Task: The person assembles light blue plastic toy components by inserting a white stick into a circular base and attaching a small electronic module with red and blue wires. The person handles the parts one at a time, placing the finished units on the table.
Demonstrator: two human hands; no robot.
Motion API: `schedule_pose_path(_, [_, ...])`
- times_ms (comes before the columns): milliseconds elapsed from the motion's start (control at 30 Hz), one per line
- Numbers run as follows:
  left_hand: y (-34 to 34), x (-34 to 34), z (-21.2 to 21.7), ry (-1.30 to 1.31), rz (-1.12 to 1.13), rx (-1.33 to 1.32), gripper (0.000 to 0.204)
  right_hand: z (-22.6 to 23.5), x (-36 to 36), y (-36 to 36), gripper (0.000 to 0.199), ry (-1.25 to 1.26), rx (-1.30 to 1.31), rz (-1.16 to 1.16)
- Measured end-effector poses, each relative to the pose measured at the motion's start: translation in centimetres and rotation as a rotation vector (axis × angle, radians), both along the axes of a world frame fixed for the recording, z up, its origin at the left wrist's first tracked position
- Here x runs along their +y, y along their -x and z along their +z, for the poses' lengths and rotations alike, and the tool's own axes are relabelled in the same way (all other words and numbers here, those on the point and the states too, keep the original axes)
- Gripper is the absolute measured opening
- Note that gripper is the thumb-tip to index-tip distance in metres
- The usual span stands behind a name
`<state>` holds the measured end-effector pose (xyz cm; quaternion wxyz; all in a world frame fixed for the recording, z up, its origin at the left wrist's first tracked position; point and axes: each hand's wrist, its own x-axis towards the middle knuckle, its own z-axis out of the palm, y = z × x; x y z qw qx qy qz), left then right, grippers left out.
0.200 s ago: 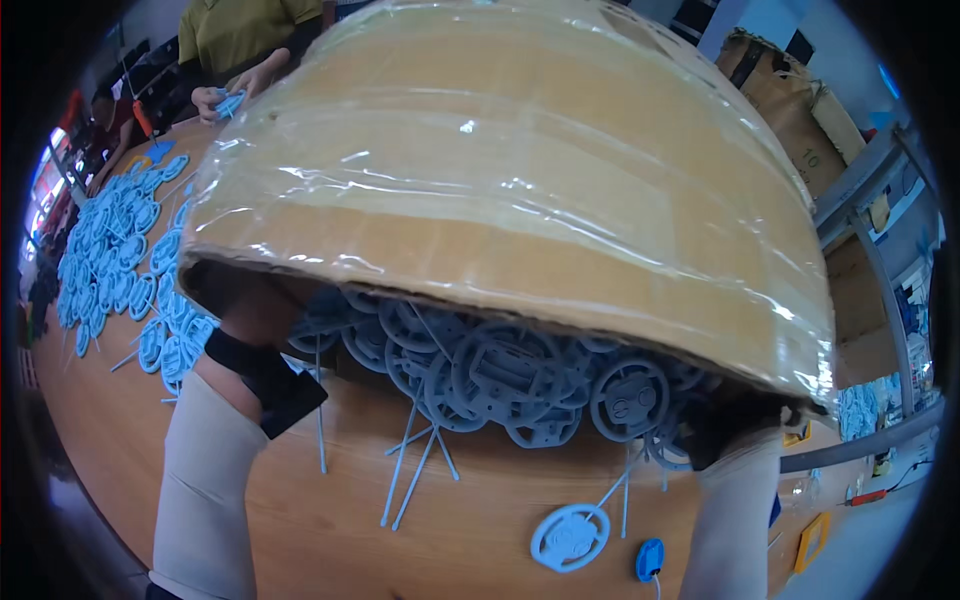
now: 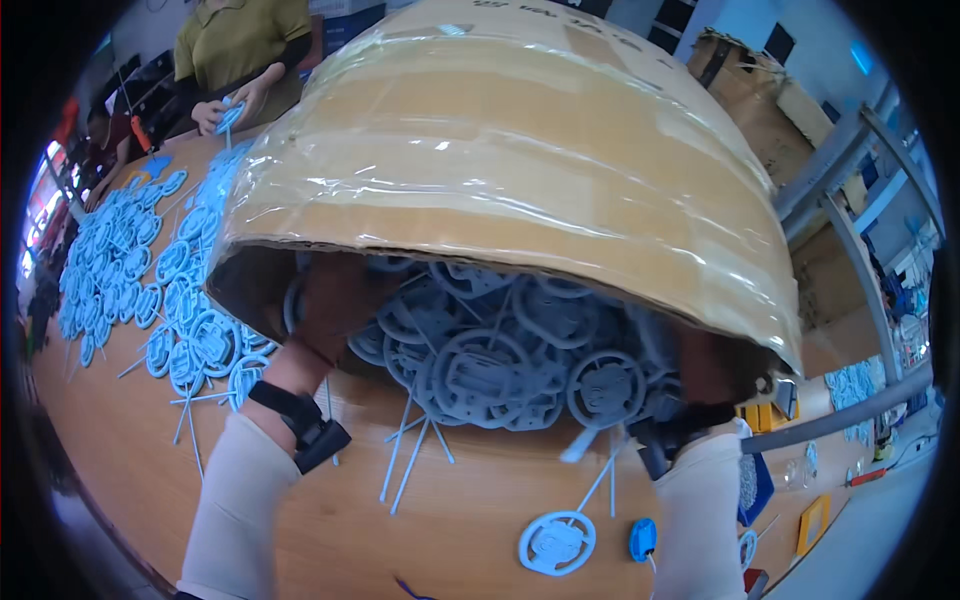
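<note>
A large cardboard box (image 2: 520, 170) wrapped in clear tape is tipped over the table with its open side toward me. Light-blue plastic toy steering wheels (image 2: 485, 378) are heaped in its mouth, some with thin rods sticking out below. My left hand (image 2: 345, 292) reaches inside at the left, beside the heap; my right hand (image 2: 705, 365) is inside at the right. Shadow and the box hide the fingers of both. One loose steering wheel (image 2: 557, 543) lies in front, with a small blue oval piece (image 2: 643, 540) and its wire to the right.
Many more blue wheels (image 2: 110, 255) cover the table's left side. Across the table a co-worker's hands (image 2: 225, 110) hold a blue piece. At right stand a metal frame (image 2: 860, 410), a blue bin (image 2: 757, 490) and a yellow frame (image 2: 813, 533). Another carton (image 2: 750, 100) stands behind.
My left hand has moved rightward and deeper into the box. The box looks slightly farther off, and more of the wheels shows in its mouth.
</note>
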<state>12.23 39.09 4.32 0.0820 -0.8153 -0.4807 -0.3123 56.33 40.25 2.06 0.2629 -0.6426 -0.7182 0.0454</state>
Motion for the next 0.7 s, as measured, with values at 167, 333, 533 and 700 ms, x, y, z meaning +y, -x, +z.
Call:
schedule_pose_path(167, [-3.5,-4.6,0.2,-0.016,0.172,-0.114,0.064,7.6,-7.4,10.5,0.074,0.027,0.068,0.047])
schedule_pose_path(333, [-5.5,-8.1,0.7,-0.007,0.024,-0.050,0.065,3.5,-12.3,14.2,0.076,0.001,-0.124,-0.124])
schedule_pose_path(533, [-3.0,-14.9,2.0,0.138,-0.178,-0.051,0.051,4.5,-18.8,20.1,0.075,0.197,-0.152,0.166])
schedule_pose_path(700, [2.8,-15.7,3.7,0.310,-0.436,-0.129,0.037,11.4,-18.4,13.7,0.052,0.482,0.492,0.181])
